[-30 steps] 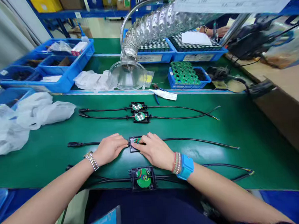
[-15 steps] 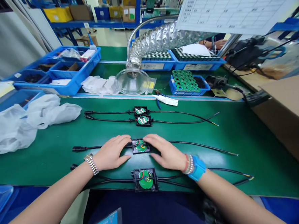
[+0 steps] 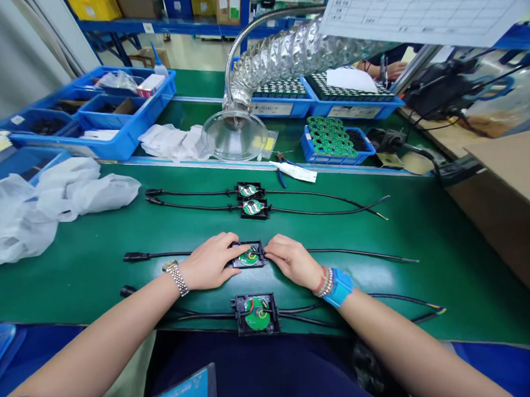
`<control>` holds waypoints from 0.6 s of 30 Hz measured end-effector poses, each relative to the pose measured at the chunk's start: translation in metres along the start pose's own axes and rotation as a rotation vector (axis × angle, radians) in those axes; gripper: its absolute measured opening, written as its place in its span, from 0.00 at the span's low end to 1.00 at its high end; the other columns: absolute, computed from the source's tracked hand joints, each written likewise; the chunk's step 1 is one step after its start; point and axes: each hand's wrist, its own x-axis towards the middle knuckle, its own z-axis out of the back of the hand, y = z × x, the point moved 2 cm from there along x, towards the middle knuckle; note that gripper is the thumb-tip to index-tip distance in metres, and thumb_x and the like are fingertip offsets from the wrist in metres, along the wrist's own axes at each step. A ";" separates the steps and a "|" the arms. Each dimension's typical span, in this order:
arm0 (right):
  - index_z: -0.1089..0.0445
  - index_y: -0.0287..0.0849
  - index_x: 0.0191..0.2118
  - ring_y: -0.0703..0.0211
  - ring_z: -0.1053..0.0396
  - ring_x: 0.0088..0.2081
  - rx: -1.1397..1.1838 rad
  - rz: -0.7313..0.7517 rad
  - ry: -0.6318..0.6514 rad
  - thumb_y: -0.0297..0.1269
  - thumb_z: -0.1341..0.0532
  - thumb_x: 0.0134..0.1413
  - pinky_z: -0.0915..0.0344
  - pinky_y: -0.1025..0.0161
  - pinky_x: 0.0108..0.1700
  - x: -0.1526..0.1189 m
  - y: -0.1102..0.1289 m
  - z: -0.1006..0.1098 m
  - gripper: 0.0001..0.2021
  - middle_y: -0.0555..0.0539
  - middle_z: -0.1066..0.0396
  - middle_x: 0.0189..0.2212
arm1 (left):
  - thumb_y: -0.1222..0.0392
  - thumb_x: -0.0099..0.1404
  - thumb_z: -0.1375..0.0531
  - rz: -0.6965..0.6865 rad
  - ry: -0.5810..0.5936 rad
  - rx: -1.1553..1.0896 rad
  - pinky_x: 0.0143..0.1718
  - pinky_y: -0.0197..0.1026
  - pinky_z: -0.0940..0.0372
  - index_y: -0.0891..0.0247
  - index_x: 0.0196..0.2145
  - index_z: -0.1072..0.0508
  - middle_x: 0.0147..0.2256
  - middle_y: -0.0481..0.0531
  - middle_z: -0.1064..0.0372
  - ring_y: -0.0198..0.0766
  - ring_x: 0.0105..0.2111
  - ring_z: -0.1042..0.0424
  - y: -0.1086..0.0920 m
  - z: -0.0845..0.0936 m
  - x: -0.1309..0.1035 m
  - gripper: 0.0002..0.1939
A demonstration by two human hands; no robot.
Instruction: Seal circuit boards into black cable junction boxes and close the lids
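Observation:
A small open black plastic case (image 3: 257,263) holding a round green circuit board (image 3: 249,259) lies on the green bench mat. My left hand (image 3: 210,263) grips its left side, with the index finger reaching over the board. At the case's right end, my right hand (image 3: 292,261) pinches the black cable (image 3: 358,251) where it enters. The left cable ends in a black plug (image 3: 137,256). Closer to me sits another open case (image 3: 237,325) with a green board and cables. Two similar cases (image 3: 255,216) lie side by side farther back.
A clear fume hood (image 3: 234,137) on a silver duct hangs over the bench's back. Pliers (image 3: 282,178) and a white tube (image 3: 297,172) lie nearby. Green boards fill a blue basket (image 3: 338,158). White bags (image 3: 80,192) lie left; a cardboard box (image 3: 515,177) stands right. Across the bench is another person's hand (image 3: 394,71).
My left hand has shifted right, its index finger now over the board. My right thumb and fingers have closed on the cable at the case's right end. The view has tipped slightly downward.

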 end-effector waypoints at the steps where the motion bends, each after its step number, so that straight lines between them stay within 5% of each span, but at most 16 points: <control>1: 0.32 0.38 0.35 0.59 0.38 0.31 0.000 0.003 0.000 0.31 0.49 0.60 0.38 0.62 0.34 0.000 0.000 0.000 0.09 0.44 0.33 0.28 | 0.55 0.61 0.44 -0.003 0.025 0.028 0.43 0.46 0.37 0.60 0.53 0.38 0.44 0.58 0.40 0.44 0.42 0.37 -0.001 0.001 0.001 0.22; 18: 0.31 0.38 0.38 0.59 0.39 0.32 -0.029 0.002 0.038 0.32 0.51 0.61 0.37 0.61 0.35 -0.003 -0.001 0.001 0.12 0.44 0.34 0.29 | 0.54 0.64 0.49 -0.039 0.027 0.115 0.43 0.48 0.37 0.64 0.51 0.37 0.45 0.60 0.41 0.46 0.42 0.39 -0.005 0.000 0.000 0.19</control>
